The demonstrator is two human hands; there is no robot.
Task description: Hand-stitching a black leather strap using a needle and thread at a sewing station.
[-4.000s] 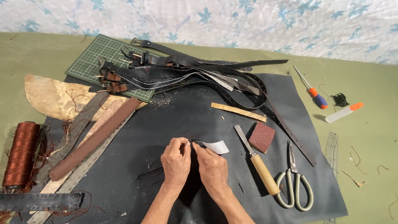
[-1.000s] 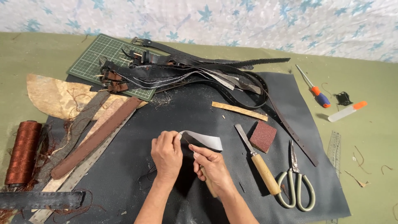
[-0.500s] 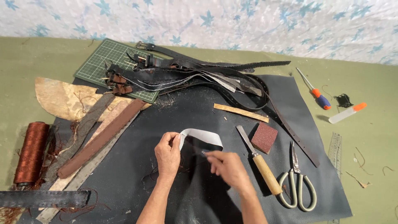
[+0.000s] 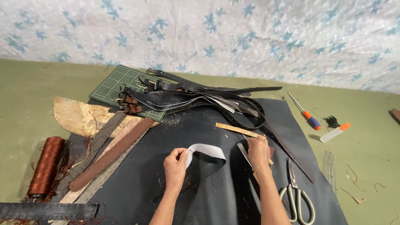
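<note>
My left hand (image 4: 175,166) pinches one end of a curved strip of leather (image 4: 207,151), black on one face and pale grey on the other, arched above a large black sheet (image 4: 200,196). My right hand (image 4: 259,152) rests palm down over a wooden-handled knife (image 4: 243,152) and a reddish-brown block to the right of the strip; its fingers lie on them, and a firm grip cannot be made out. A thin wooden stick (image 4: 235,129) lies just beyond the right hand.
Scissors (image 4: 296,196) lie right of my right forearm. A pile of black belts (image 4: 200,98) and a green cutting mat (image 4: 125,89) sit at the back. Brown straps (image 4: 112,152), a spool of rust thread (image 4: 46,166), a screwdriver (image 4: 306,113) and a steel ruler (image 4: 328,166) surround the sheet.
My right hand has let go of the strip and moved right onto the knife and block. My left hand still holds the strip's end, which now arches freely.
</note>
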